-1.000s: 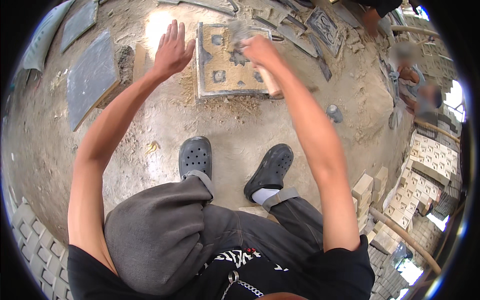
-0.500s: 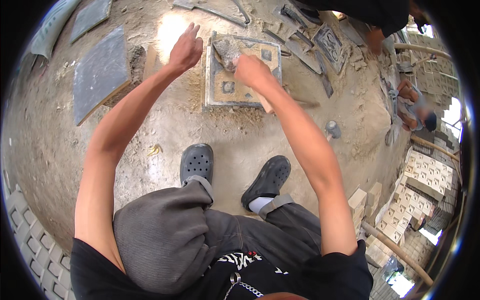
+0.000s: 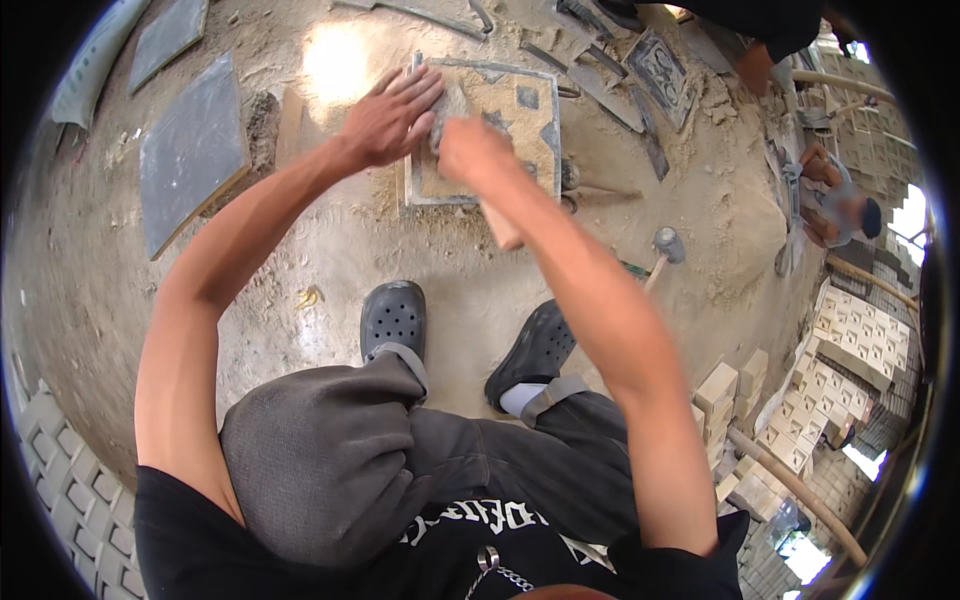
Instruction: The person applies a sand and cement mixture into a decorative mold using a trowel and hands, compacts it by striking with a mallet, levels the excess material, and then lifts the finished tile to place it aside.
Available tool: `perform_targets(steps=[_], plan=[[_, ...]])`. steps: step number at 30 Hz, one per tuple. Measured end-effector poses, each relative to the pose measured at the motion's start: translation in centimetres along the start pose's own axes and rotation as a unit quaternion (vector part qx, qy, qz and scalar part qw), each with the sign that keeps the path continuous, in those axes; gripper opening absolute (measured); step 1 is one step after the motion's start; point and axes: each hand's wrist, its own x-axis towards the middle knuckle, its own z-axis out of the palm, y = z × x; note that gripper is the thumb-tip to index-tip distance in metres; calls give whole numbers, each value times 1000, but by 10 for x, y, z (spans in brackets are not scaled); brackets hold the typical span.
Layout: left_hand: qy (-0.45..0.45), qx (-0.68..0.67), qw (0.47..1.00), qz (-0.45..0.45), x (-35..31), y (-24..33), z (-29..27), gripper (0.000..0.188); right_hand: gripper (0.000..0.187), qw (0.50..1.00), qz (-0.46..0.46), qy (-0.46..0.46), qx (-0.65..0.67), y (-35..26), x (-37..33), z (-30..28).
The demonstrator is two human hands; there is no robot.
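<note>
One square, grey-rimmed panel covered in tan powder (image 3: 525, 122) lies flat on the ground ahead of the feet, probably for easy reach. The right hand (image 3: 475, 150) grasps one pale wooden-handled tool with a blurred grey head (image 3: 499, 224) over it. The left hand (image 3: 393, 118), fingers extended and gripping nothing, reaches beside that head, perhaps steadying; contact is unclear. Outward: one grey-headed mallet (image 3: 668, 244), two flat grey slabs (image 3: 195, 155).

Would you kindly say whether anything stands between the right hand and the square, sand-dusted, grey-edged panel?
Only the grey-headed, wooden-handled tool in the right hand does; the left hand is partly over the panel, beside the tool's head.
</note>
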Motion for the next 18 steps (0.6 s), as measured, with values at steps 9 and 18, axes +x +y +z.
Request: perform_targets(steps=[9,18], plan=[[-5,-92,996,4,-9,25,4,66,23,998,-31,46,34,46,-91,51],[-111,46,988,-95,30,42,-20,76,32,994,57,78,52,108,-119,47]])
